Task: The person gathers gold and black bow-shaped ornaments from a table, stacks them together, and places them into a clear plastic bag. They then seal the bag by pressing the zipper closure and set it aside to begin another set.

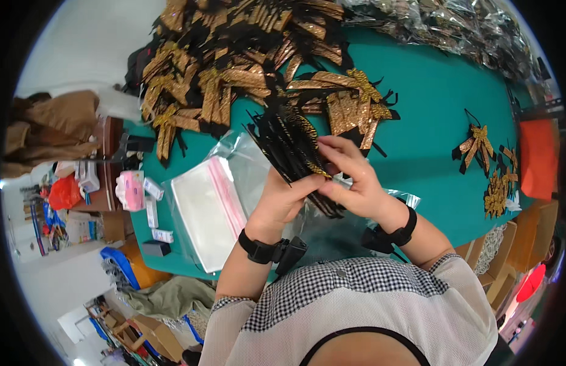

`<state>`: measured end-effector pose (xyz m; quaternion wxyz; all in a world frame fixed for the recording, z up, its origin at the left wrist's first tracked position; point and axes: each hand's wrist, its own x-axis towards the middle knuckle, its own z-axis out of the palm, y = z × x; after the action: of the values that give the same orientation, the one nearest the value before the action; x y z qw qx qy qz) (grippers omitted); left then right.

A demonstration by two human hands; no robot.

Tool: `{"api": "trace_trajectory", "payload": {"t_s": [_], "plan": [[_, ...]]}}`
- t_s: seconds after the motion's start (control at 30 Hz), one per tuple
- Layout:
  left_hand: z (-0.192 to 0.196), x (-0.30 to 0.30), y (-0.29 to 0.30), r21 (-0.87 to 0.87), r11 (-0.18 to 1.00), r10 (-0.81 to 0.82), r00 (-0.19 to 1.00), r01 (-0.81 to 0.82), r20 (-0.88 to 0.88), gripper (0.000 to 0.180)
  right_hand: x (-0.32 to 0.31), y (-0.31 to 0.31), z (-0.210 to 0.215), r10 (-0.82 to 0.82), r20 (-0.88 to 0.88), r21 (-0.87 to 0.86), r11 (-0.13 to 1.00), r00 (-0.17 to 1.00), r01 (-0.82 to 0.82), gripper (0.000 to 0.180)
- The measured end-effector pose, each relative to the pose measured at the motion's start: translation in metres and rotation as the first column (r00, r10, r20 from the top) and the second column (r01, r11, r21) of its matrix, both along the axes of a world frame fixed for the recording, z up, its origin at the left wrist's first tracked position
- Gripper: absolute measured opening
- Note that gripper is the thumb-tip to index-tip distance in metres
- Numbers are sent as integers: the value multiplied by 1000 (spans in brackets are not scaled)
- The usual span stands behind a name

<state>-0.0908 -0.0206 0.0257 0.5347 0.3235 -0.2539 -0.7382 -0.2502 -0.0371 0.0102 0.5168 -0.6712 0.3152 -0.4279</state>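
Observation:
Before my chest, a thick bundle of black and gold glitter bows [290, 143] is held between both hands, its black strips fanned toward the upper left. My left hand [284, 196] is closed round the bundle's lower left side, thumb lying across it. From the right, my right hand [354, 179] pinches the bundle's edge with bent fingers. Just left of the hands lies a stack of clear plastic bags [203, 210] with a pink strip. Clear plastic film lies beneath the hands. Beyond them, more gold and black bows [219, 82] are heaped on the green table [417, 146].
Clear-wrapped items [441, 30] fill the table's far right. A few loose bows [478, 146] lie near the right edge, beside an orange-red panel [537, 158]. Small white boxes [152, 210] and a pink container [130, 190] stand at the left edge. Cardboard boxes [530, 235] sit at the lower right.

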Motion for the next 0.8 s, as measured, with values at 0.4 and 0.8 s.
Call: {"api": "trace_trajectory", "payload": {"t_s": [0.4,0.8], "plan": [[-38,-12,-99,15,999,-46,961,43,274,37,-64,-103,-111,-438,-767,180,554,469,813,78],[-63,-29,-90,42,996,-87,967,79,241,36,-48,-95,-119,-588,-715,63,484,377,873,63]]}}
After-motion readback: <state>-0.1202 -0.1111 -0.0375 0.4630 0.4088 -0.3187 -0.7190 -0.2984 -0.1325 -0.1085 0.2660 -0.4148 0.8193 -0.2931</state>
